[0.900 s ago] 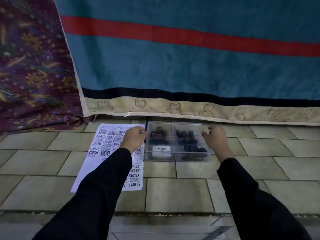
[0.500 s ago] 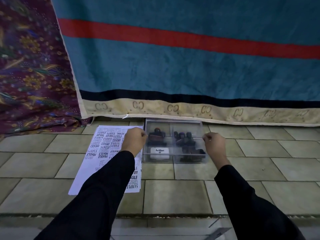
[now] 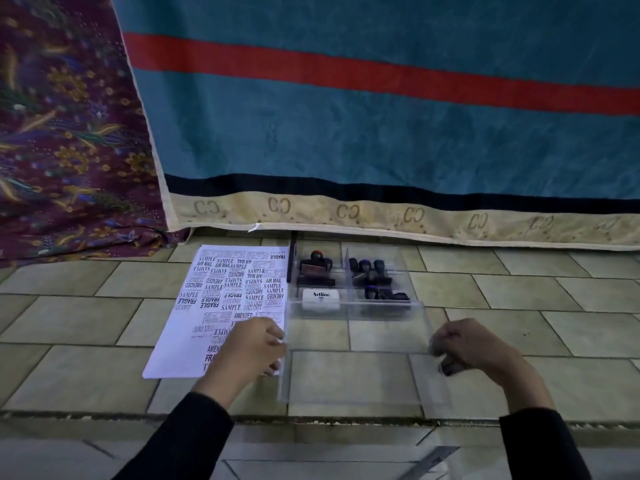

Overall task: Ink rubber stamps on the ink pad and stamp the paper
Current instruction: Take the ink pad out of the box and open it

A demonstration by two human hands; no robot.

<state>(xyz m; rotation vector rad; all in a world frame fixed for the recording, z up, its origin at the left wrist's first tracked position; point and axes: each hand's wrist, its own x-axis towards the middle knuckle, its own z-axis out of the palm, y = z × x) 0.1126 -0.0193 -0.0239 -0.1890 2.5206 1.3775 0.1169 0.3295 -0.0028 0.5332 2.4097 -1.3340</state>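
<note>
The clear lid (image 3: 356, 375) is coming off the box (image 3: 391, 254). A moment ago both hands were sitting at the box's sides up at twelve o'clock, and now they are drawing back toward six o'clock with the lid between them. The left hand (image 3: 249, 348) is pinching the lid's nine o'clock edge with curled fingers, and the right hand (image 3: 474, 348) is gripping its three o'clock edge the same way. The lid's far edge is overlapping the box's near wall. Beyond it the ink pad (image 3: 320, 299) is lying uncovered at the near end of the left compartment, with stamps (image 3: 372, 277) filling the rest. The paper (image 3: 221, 296), already crowded with impressions, is lying just at nine o'clock of the box. The stamps are becoming reachable, but inking is not yet beginning.
</note>
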